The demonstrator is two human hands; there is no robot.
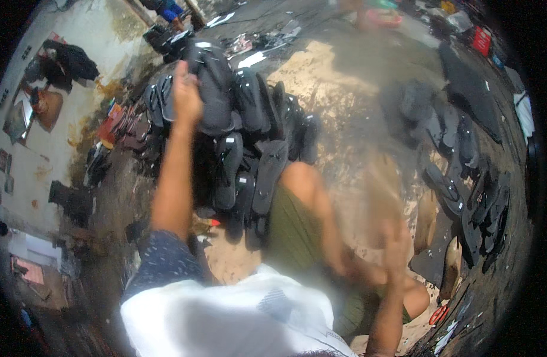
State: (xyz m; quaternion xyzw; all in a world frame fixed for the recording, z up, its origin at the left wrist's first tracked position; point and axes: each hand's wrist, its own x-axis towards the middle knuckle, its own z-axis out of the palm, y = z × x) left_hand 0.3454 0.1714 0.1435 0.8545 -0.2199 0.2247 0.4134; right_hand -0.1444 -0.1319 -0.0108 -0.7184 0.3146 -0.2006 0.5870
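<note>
Pale stained wall point(116, 35), far left. Left hand point(187, 98): fingers grasping a black flip-flop point(214, 95) at its left edge; flip-flop immediately right of the fingers, touching them. Heap of black flip-flops point(270, 178), overlapping, below and to the right of the held one. Olive shorts point(297, 229), centre. Right hand point(396, 247): blurred, fingers pointing upward; cannot tell whether grasping or released; blurred tan shape point(382, 184) just beyond the fingertips. More black flip-flops point(493, 199), strewn far right.

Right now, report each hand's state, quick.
Left hand: closed on a black sandal at the pile.
Right hand: low by the knee, too blurred to tell its grip.
</note>
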